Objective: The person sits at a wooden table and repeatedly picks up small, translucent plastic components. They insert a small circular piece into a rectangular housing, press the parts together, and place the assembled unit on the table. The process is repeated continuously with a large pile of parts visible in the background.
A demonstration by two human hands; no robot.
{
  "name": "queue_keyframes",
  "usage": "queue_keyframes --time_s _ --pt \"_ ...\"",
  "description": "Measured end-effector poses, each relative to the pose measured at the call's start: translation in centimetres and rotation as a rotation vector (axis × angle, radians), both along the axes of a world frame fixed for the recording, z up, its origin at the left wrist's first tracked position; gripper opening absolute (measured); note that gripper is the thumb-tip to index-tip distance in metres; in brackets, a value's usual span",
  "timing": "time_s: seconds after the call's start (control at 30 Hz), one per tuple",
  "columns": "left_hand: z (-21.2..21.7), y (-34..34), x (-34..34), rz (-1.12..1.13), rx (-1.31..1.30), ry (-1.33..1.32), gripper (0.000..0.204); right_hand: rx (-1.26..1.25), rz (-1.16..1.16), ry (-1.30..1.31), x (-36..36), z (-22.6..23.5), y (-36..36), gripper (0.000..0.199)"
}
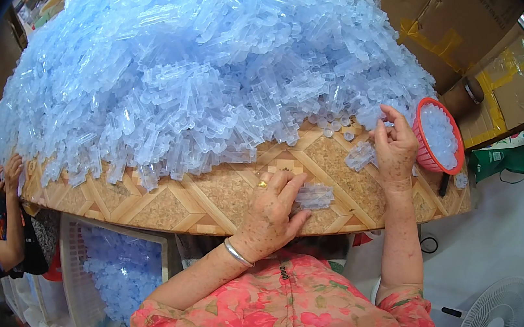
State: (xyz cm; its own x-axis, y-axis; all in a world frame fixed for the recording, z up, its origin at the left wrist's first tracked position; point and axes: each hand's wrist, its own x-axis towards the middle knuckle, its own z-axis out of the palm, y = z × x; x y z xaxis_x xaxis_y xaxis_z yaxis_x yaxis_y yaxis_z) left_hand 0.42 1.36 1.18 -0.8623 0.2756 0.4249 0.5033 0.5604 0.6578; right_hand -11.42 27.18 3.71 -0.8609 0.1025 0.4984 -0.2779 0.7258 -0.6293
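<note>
Covering most of the patterned table (214, 202), a large mound of clear pale-blue plastic pieces (198, 73) (ribbed, tube-like strips, glossy and tangled) slopes down to a bare strip of woven-look surface along the near edge. Beneath the table stands a white crate (80, 277) holding more blue pieces. At the right edge a red mesh basket (426, 143) holds small rounded blue pieces. The left hand (272, 218) rests flat on the table, fingers spread over a small cluster of strips (315, 196). The right hand (394, 144) is raised, fingertips pinched on a small clear piece; another cluster (360, 154) lies beside it. Another person's hand (12, 171) touches the far left rim.
</note>
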Motion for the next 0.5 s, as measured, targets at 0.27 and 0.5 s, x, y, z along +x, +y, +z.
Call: queue_keyframes --time_s 0.27,0.5 --pt "-0.9 0.2 -0.1 -0.093 0.126 -0.063 0.073 -1.022 0.285 -0.402 3.0 0.4 -0.9 0.030" --pt "-1.2 -0.6 -0.1 -0.152 0.615 -0.345 0.068 -0.498 0.646 -0.232 7.3 -0.3 -3.6 0.033"
